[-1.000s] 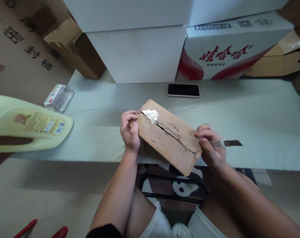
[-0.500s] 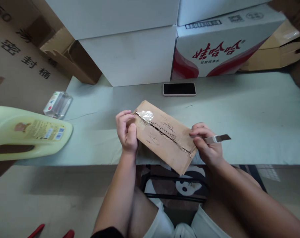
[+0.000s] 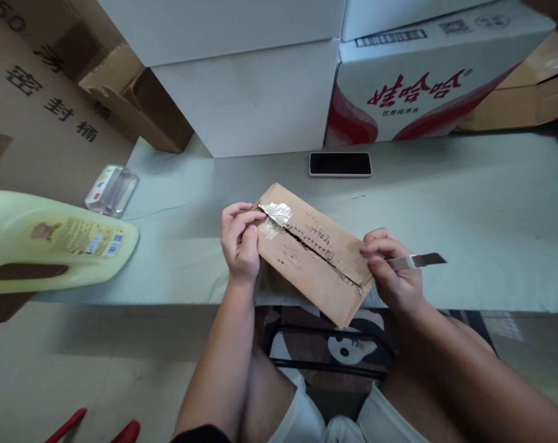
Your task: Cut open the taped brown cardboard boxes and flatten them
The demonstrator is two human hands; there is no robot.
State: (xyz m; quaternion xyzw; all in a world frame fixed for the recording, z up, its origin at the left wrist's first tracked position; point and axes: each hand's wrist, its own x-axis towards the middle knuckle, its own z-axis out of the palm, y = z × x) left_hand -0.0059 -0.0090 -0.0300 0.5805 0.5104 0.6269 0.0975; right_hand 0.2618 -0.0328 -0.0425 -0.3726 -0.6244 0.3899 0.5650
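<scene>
A small brown cardboard box [image 3: 306,258] is held tilted over the front edge of the table, its taped face toward me. A dark slit runs along its middle seam, with torn clear tape [image 3: 279,214] at the upper left end. My left hand [image 3: 242,240] grips the left end, its fingertips on the seam and the thumb at the side. My right hand [image 3: 394,267] pinches the right end between thumb and fingers. It also holds a box cutter [image 3: 417,261], whose blade points right, away from the box.
A smartphone [image 3: 340,164] lies behind the box, before white cartons [image 3: 260,104] and a red-and-white carton [image 3: 408,98]. At left are a yellow-green jug [image 3: 75,246], a clear plastic pack [image 3: 112,191] and brown cartons [image 3: 43,92]. A black metal bar [image 3: 325,329] shows below the table edge.
My left fingertips have moved further onto the seam's upper left end, by the tape. The whole view has shifted slightly; both hands still hold the box.
</scene>
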